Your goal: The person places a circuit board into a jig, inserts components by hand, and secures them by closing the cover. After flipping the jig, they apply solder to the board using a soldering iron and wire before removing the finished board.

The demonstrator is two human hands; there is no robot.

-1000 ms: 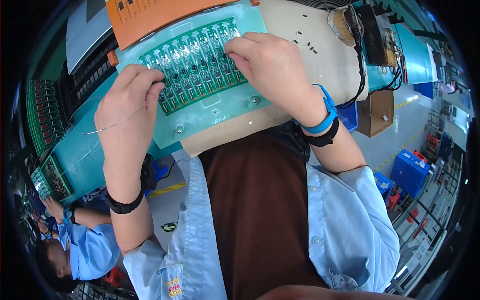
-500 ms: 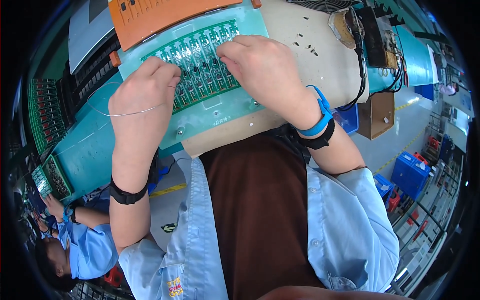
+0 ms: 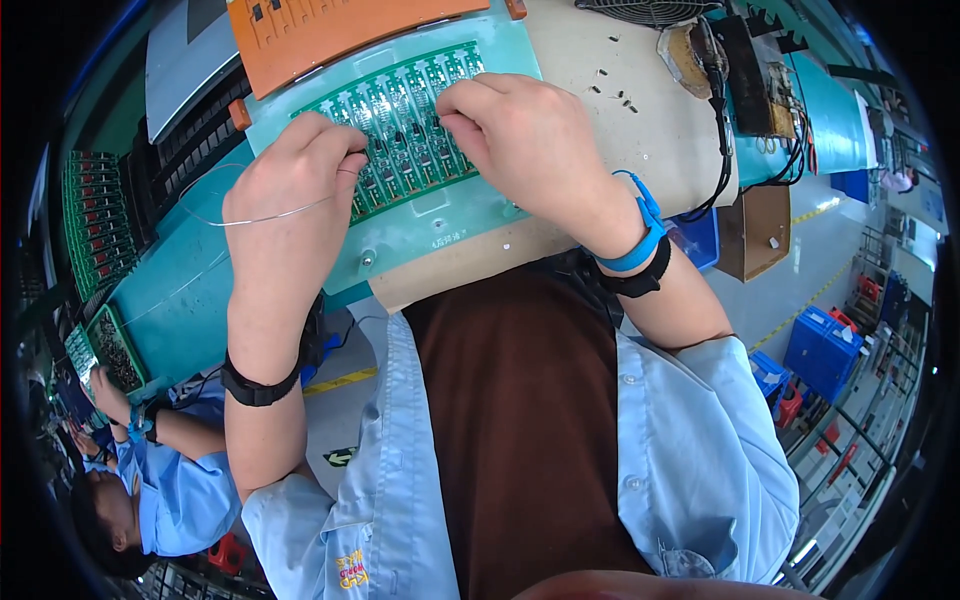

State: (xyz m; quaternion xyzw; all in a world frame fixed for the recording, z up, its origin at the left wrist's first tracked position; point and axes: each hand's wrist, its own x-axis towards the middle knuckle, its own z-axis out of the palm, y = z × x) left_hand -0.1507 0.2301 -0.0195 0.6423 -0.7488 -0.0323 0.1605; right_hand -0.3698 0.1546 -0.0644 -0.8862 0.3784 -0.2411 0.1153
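Observation:
A panel of several narrow green circuit boards (image 3: 410,145) with small black parts lies in a translucent green fixture plate (image 3: 430,225). My left hand (image 3: 295,185) is closed in a pinch over the panel's left end. Across that hand runs a thin silver wire (image 3: 275,216), looping out to the left. My right hand (image 3: 530,135), also pinched, is over the right part of the panel. Whatever either set of fingertips holds is hidden or too small to name.
An orange tray (image 3: 350,35) sits behind the fixture. Small black components (image 3: 628,105) lie on the beige mat near a round brown pad (image 3: 690,62) and black cable. More boards (image 3: 100,220) stand at left, beside a green bin (image 3: 115,350) and a co-worker's hand (image 3: 108,395).
The fixture, panel and my left hand appear slightly farther right and lower. My right hand stays almost in place, still pinched. The co-worker's hand has shifted slightly.

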